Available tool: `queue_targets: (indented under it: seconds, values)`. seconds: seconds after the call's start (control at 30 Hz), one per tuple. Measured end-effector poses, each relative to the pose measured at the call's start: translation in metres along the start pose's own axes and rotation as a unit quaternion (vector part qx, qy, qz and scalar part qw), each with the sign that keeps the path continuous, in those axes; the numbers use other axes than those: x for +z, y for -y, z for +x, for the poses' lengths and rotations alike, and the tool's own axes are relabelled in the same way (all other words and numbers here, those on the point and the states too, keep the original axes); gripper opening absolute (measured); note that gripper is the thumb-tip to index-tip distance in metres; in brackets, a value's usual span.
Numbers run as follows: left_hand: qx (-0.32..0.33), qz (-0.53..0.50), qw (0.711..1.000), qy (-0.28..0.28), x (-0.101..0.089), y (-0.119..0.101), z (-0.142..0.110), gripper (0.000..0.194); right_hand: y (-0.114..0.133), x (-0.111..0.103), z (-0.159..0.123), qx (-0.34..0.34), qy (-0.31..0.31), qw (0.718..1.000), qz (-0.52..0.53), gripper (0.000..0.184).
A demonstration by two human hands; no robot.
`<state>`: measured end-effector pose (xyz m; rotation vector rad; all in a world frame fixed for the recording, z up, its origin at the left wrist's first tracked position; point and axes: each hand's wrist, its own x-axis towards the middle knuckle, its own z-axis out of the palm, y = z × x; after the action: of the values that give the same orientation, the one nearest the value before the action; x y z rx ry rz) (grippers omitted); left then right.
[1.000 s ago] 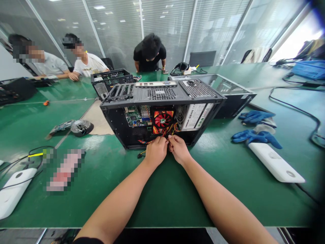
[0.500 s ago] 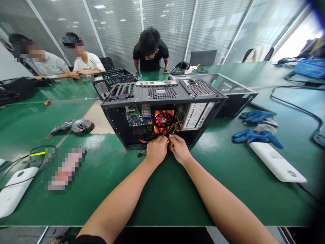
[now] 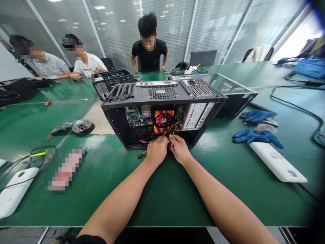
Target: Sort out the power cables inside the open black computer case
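An open black computer case (image 3: 162, 93) lies on its side on the green table (image 3: 165, 189). Inside it I see a circuit board, a red fan card (image 3: 163, 120) and a power supply (image 3: 194, 115). My left hand (image 3: 156, 151) and my right hand (image 3: 179, 149) meet at the case's lower front edge, fingers pinched together on a bundle of red and yellow cables (image 3: 170, 130) that comes out of the case. What sits between the fingertips is hidden by the hands.
Blue gloves (image 3: 257, 135) and a white flat device (image 3: 278, 162) lie to the right. A second case (image 3: 228, 89) stands behind. A fan part (image 3: 82, 127) and another white device (image 3: 14, 195) lie left. Three people are at the far side; cables run along the right.
My hands have barely moved at the cables. The person in black across the table has straightened up from bending over.
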<state>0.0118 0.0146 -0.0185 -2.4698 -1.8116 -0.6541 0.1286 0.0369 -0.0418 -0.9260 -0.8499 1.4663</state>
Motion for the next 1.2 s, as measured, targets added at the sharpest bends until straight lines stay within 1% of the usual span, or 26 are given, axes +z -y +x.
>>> queue_targets:
  seconds: [0.17,0.23,0.4,0.63,0.83,1.07,1.2]
  values:
    - [0.011,-0.011,0.999,-0.045,0.0043,0.0013,-0.0022,0.016,0.0,0.0004,0.0003,0.0,-0.011,1.0,0.004,0.046]
    - [0.017,-0.012,0.998,-0.053,0.0045,0.002,-0.0026,0.015,0.0003,0.0009,0.0,0.002,-0.014,1.0,0.004,0.045]
    - [0.023,0.002,0.999,-0.034,0.0034,0.0028,-0.002,0.021,0.0007,0.0009,-0.0004,-0.002,-0.011,1.0,0.002,0.044]
    - [0.01,0.003,1.0,-0.022,0.0015,0.0009,-0.0005,0.021,-0.0003,0.0009,-0.0003,0.006,-0.012,1.0,0.005,0.044]
    - [0.001,0.004,1.0,-0.018,0.0011,0.0004,0.0001,0.02,0.0012,0.0012,-0.0011,0.008,-0.015,1.0,0.02,0.037]
    - [0.003,0.013,1.0,-0.014,0.0013,-0.0007,0.0007,0.021,-0.0012,-0.0002,0.0005,-0.004,-0.009,1.0,0.022,0.043]
    - [0.012,0.008,0.999,-0.03,0.0028,-0.0006,0.0003,0.02,-0.0012,-0.0003,0.0009,-0.001,-0.013,1.0,0.024,0.046]
